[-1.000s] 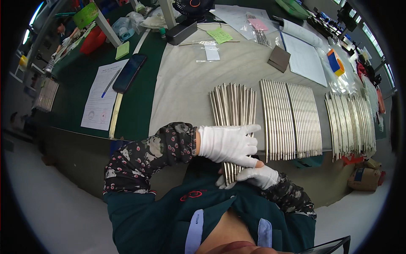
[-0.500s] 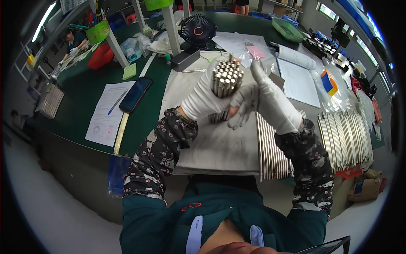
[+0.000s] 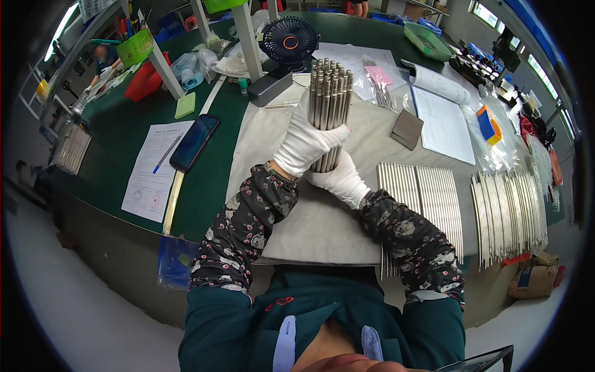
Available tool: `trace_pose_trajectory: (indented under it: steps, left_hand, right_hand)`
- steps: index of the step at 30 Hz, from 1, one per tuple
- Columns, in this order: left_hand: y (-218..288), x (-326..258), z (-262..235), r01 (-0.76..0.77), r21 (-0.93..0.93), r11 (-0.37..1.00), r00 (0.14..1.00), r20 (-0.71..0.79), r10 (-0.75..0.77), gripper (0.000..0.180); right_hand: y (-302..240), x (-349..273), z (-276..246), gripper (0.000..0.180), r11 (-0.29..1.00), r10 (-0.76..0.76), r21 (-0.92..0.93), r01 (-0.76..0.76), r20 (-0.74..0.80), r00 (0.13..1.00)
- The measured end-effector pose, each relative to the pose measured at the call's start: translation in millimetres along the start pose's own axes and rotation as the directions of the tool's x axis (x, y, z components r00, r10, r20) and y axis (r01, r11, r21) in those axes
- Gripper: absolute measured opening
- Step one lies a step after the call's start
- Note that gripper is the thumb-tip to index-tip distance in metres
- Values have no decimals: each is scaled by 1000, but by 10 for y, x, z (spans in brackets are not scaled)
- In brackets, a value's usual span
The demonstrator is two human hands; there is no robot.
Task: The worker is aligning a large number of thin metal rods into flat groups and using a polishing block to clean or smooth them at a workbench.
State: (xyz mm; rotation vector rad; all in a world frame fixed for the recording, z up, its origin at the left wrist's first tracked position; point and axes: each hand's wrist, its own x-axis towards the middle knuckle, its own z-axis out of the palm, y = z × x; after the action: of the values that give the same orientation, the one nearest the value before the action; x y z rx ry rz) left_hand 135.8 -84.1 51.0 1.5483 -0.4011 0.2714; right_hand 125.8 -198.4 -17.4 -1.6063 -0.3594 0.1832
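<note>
A tight bundle of slim silvery metal rods (image 3: pixel 330 102) stands nearly upright over the middle of the pale cloth (image 3: pixel 304 229). My white-gloved left hand (image 3: pixel 308 142) is wrapped round it at mid-height, the thumb across the front. Lower down, my right hand (image 3: pixel 342 180), gloved too, closes about the bundle's bottom part; its fingers are mostly hidden behind the rods and the left hand. To the right of the right hand, more rods (image 3: pixel 427 198) lie side by side in a flat row on the cloth.
Farther right lies another row of rods (image 3: pixel 511 217). Behind are a small grey block (image 3: pixel 407 129), an open notebook (image 3: pixel 443 127), an orange-and-blue tape roll (image 3: pixel 488 126), a black fan (image 3: pixel 289 43) and a dark box (image 3: pixel 270 87). A phone (image 3: pixel 195 144) and a printed sheet (image 3: pixel 149 180) lie left.
My right hand has swung down from beside the bundle's top to its lower end. The bundle, tipped with its ends toward me before, now shows its long sides.
</note>
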Motion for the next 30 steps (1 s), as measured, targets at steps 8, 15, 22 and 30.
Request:
trace_pose_trajectory:
  steps: [8, 15, 22, 30]
  left_hand:
    - [377, 146, 98, 174, -244, 954, 977, -80, -198, 19]
    - [-130, -449, 147, 713, -442, 544, 676, 228, -701, 13]
    - [-195, -802, 380, 531, -192, 825, 807, -180, -562, 44]
    - [-448, -999, 349, 160, 614, 773, 969, -247, -4, 66]
  right_hand:
    - [-625, -319, -147, 31, 977, 136, 145, -159, 153, 979]
    - [-620, -1096, 84, 24, 667, 586, 431, -608, 200, 785]
    - [-443, -1217, 80, 28, 650, 689, 284, -705, 171, 704]
    - [-244, -1208, 82, 41, 757, 647, 40, -652, 89, 757]
